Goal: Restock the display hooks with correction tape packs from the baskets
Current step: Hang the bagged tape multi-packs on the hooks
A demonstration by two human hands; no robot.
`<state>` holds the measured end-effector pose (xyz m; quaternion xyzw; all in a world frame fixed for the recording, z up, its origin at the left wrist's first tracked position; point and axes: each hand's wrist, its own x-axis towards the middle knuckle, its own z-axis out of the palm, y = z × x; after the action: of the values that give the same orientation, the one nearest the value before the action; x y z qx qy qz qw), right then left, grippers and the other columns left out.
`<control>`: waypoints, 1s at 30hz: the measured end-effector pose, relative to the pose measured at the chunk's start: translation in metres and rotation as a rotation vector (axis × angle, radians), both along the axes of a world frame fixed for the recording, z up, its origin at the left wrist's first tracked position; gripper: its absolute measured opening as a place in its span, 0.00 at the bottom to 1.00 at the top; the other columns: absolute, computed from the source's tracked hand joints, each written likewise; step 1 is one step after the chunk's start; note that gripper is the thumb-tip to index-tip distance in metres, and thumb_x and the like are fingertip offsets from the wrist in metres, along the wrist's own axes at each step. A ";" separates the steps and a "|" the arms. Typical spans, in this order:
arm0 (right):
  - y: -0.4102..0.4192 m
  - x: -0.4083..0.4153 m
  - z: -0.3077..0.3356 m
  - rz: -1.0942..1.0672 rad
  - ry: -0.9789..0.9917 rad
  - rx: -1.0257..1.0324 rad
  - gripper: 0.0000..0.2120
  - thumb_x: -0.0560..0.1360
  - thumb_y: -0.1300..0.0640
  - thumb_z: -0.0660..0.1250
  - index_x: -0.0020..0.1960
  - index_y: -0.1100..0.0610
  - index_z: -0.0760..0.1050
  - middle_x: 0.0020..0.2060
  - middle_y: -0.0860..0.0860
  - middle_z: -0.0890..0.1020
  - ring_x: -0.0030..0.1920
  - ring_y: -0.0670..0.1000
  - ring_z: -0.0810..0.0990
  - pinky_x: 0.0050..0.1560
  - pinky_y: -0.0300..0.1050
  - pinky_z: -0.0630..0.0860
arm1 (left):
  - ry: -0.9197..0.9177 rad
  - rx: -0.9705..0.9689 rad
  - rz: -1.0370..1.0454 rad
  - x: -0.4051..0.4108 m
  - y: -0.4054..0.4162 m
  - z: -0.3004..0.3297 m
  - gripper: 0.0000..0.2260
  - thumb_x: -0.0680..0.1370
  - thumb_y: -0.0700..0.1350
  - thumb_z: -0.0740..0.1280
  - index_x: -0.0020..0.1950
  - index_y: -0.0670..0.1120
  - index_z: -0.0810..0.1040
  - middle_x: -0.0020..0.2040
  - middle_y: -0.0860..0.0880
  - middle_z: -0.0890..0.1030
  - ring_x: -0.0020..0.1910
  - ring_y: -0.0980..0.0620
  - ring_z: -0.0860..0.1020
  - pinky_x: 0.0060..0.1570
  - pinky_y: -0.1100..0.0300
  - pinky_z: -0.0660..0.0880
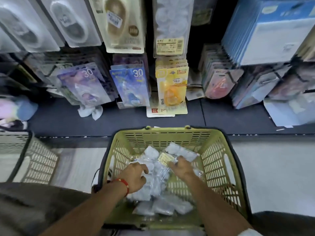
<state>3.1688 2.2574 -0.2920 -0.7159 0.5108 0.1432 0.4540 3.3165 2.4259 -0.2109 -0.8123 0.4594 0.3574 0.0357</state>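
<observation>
- Correction tape packs (158, 178) sit in a loose heap of clear bags on the floor of the green basket (219, 169), right below you; both of your hands are down in that heap.
- Left hand (134, 178): fingers curled over a bag on the left side of the pile. Looks like a grip on the plastic, though the fingertips are hidden, so can't confirm how much you actually hold.
- Right hand (181, 167): fingers bent down onto a bag beside the yellow label (164, 158). Pinch or just a press, can't tell from this view.
- Risk: bags are slick and overlapping. Lift one by a corner and its neighbours probably drag up with it, then drop outside the basket.
- Risk: a thin clear bag may tear or open if both hands pull apart, spilling packs through the slotted wall.
- Risk: display hooks above are crowded. Yellow packs (172, 87) hang just beside the blue packs (131, 86), and one card already lies on the dark shelf (68, 120) under them. Knock that row while reaching up and more likely slide off.
- Risk: wrong hook. Basket contents are pale and blurred; check the label before hanging.
- Second basket (39, 160) sits on your left, near your elbow, easy to bump.
</observation>
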 end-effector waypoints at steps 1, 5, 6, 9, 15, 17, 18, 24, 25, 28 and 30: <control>0.003 0.010 -0.006 -0.104 -0.048 0.030 0.33 0.82 0.45 0.69 0.78 0.65 0.66 0.73 0.62 0.75 0.73 0.60 0.75 0.68 0.47 0.71 | 0.005 0.007 0.034 -0.007 0.005 -0.008 0.15 0.83 0.44 0.65 0.70 0.53 0.77 0.69 0.47 0.77 0.67 0.48 0.77 0.64 0.58 0.74; 0.007 0.028 -0.020 -0.278 -0.038 -0.034 0.23 0.80 0.54 0.73 0.70 0.60 0.71 0.68 0.59 0.80 0.66 0.59 0.79 0.58 0.43 0.74 | 0.023 0.056 0.063 -0.016 0.018 -0.023 0.15 0.82 0.44 0.66 0.69 0.54 0.77 0.69 0.49 0.77 0.69 0.48 0.75 0.69 0.55 0.74; 0.006 0.026 -0.018 -0.280 -0.022 -0.032 0.23 0.79 0.55 0.73 0.69 0.61 0.71 0.67 0.59 0.80 0.66 0.59 0.80 0.56 0.43 0.74 | 0.029 0.056 0.073 -0.015 0.018 -0.023 0.15 0.82 0.44 0.66 0.68 0.54 0.78 0.69 0.49 0.77 0.69 0.48 0.75 0.69 0.54 0.74; 0.006 0.005 -0.010 -0.340 -0.016 0.097 0.31 0.76 0.58 0.76 0.73 0.65 0.67 0.66 0.61 0.78 0.65 0.61 0.80 0.62 0.47 0.78 | 0.042 0.031 0.122 -0.012 0.016 -0.023 0.14 0.83 0.43 0.66 0.68 0.52 0.78 0.69 0.48 0.77 0.68 0.48 0.76 0.69 0.54 0.74; -0.009 -0.062 0.058 -0.469 -0.252 0.311 0.09 0.77 0.66 0.72 0.50 0.53 0.79 0.53 0.58 0.84 0.48 0.53 0.85 0.46 0.48 0.86 | 0.174 -0.110 0.358 -0.016 -0.002 -0.012 0.11 0.80 0.42 0.69 0.63 0.50 0.82 0.62 0.47 0.83 0.61 0.46 0.81 0.61 0.57 0.78; -0.020 -0.077 0.084 -0.514 -0.395 0.359 0.11 0.78 0.68 0.70 0.52 0.53 0.77 0.54 0.59 0.84 0.50 0.55 0.85 0.47 0.49 0.85 | 0.270 -0.165 0.551 -0.020 -0.012 -0.004 0.10 0.78 0.45 0.74 0.59 0.47 0.83 0.58 0.46 0.85 0.58 0.45 0.83 0.59 0.56 0.80; -0.025 -0.082 0.092 -0.556 -0.476 0.404 0.11 0.78 0.69 0.70 0.56 0.55 0.77 0.56 0.61 0.85 0.53 0.57 0.85 0.51 0.52 0.85 | 0.377 -0.191 0.684 -0.021 -0.016 0.001 0.12 0.77 0.48 0.76 0.58 0.45 0.83 0.56 0.46 0.85 0.56 0.46 0.83 0.54 0.57 0.81; -0.004 -0.041 0.101 -0.381 -0.690 0.644 0.24 0.77 0.66 0.74 0.71 0.59 0.76 0.63 0.59 0.85 0.64 0.60 0.84 0.61 0.55 0.83 | 1.221 -0.502 1.274 -0.035 -0.038 0.036 0.21 0.79 0.48 0.75 0.69 0.40 0.76 0.61 0.39 0.84 0.54 0.43 0.85 0.52 0.51 0.84; 0.003 -0.029 0.094 -0.321 -0.681 0.671 0.23 0.76 0.61 0.76 0.70 0.58 0.77 0.62 0.58 0.85 0.63 0.59 0.85 0.60 0.54 0.83 | 1.211 -0.592 1.355 -0.033 -0.040 0.037 0.19 0.82 0.43 0.73 0.71 0.41 0.74 0.61 0.40 0.85 0.51 0.43 0.85 0.48 0.49 0.84; 0.018 -0.006 0.060 -0.380 -0.584 0.601 0.23 0.80 0.41 0.71 0.63 0.59 0.82 0.54 0.57 0.88 0.55 0.58 0.87 0.57 0.56 0.85 | 0.957 -0.668 1.405 -0.015 -0.032 0.033 0.19 0.82 0.35 0.69 0.71 0.50 0.73 0.65 0.46 0.82 0.56 0.45 0.83 0.55 0.44 0.82; 0.016 -0.001 0.026 -0.336 -0.254 0.225 0.25 0.83 0.40 0.66 0.62 0.62 0.81 0.54 0.58 0.87 0.55 0.60 0.87 0.60 0.57 0.83 | 0.815 -0.622 1.420 -0.001 -0.016 0.024 0.27 0.81 0.35 0.71 0.77 0.52 0.70 0.63 0.52 0.78 0.59 0.47 0.79 0.66 0.43 0.76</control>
<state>3.1675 2.2732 -0.2661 -0.5781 0.5425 0.0305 0.6087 3.3152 2.4095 -0.1874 -0.6882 -0.1016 0.4163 -0.5854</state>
